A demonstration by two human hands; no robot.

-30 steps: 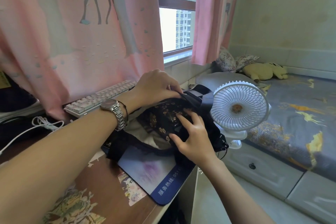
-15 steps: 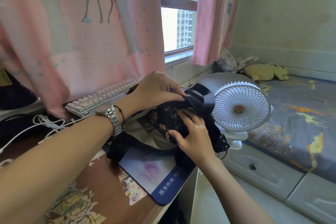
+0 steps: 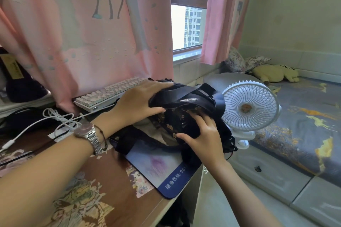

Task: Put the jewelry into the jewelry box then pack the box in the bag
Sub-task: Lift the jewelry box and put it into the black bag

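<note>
1. Bag (image 3: 186,97): black, with straps, lying on the desk (image 3: 103,167) at its right end, partly over a blue mat (image 3: 162,167).
2. Left hand (image 3: 140,103): laid across the bag's upper flap, fingers wrapped over its far edge and thumb underneath, gripping the fabric. A metal watch (image 3: 90,136) and a thin cord bracelet sit on the wrist.
3. Right hand (image 3: 203,134): fingers spread and mostly straight, pressing on the box (image 3: 177,125), a dark object with a gold flower pattern, at the bag's opening; the thumb lies along its near side.
4. Box: lodged in the mouth of the bag, below the flap and above pale lining; how far in it sits cannot be told. The jewelry is not visible.
5. Fan (image 3: 249,107): white, clipped at the desk's right edge, just beside the bag.
6. Keyboard (image 3: 110,92): behind the left hand, under a pink curtain (image 3: 83,33).
7. White cable (image 3: 55,118): looped on the desk, left of the watch.
8. Bed (image 3: 304,120): to the right, with a yellow plush toy (image 3: 273,73) at its head.
</note>
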